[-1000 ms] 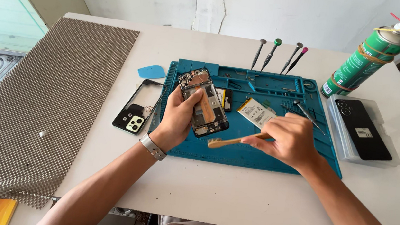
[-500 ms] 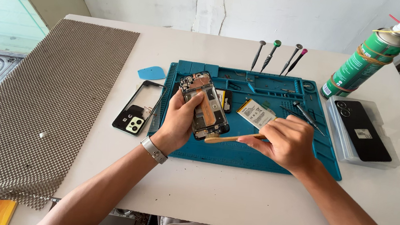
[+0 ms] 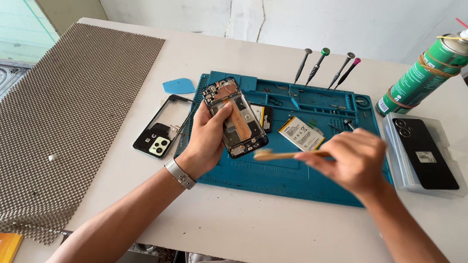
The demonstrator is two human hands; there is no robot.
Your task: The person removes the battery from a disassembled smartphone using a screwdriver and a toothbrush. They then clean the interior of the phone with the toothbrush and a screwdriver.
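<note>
My left hand (image 3: 207, 136) grips an opened phone body (image 3: 236, 116), back off and inner parts showing, tilted up over the blue repair mat (image 3: 292, 180). My right hand (image 3: 354, 160) pinches a thin wooden stick (image 3: 280, 154); its flat tip points left and sits just below the phone's lower end. A removed battery (image 3: 301, 134) lies on the mat between the hands. A silver watch band circles my left wrist.
A phone frame with camera module (image 3: 158, 133) and a blue pick (image 3: 179, 85) lie left of the mat. Several screwdrivers (image 3: 326, 66) stand at its back. A green spray can (image 3: 427, 70) and a black phone on clear plastic (image 3: 423, 152) sit right. Mesh matting (image 3: 46, 119) covers the left.
My left hand has lifted and tilted the phone body more upright. My right hand has risen off the mat, bringing the stick's tip close to the phone's lower end.
</note>
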